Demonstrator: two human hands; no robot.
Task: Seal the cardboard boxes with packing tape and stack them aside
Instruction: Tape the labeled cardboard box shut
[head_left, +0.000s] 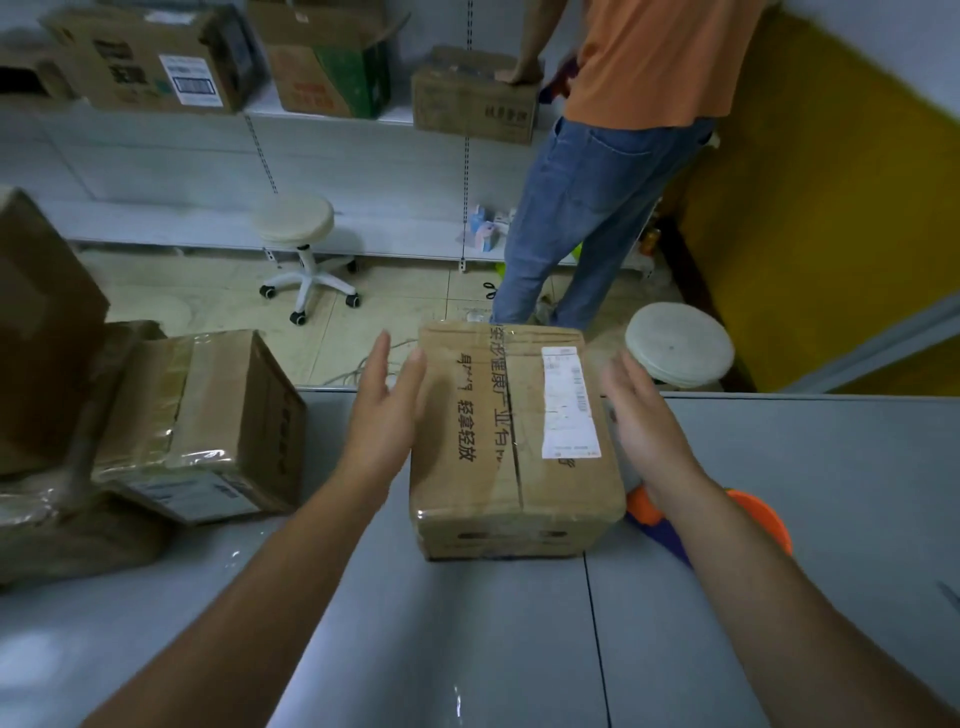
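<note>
Between left hand (382, 410) and right hand (647, 421), on the grey table (467, 649): the cardboard box (483, 467), flaps down. Both hands spread flat, fingers straight, gripping nothing. Left thumb at or just off the box's left top edge, contact hard to call; right palm just beside the right wall, apart.

Looks sealed already: glossy packing tape (511, 395) along the centre seam and down over the near edge. Seems ready for lifting aside. Out past the left hand, a heap of taped boxes (218, 415), likely the finished ones. Leaves the stacking of this box, perhaps more boxes after it.

Under the right wrist, an orange tape dispenser (763, 514), mostly covered by the forearm. Cannot see the box's underside or far face, so no telling about tape there.
</note>
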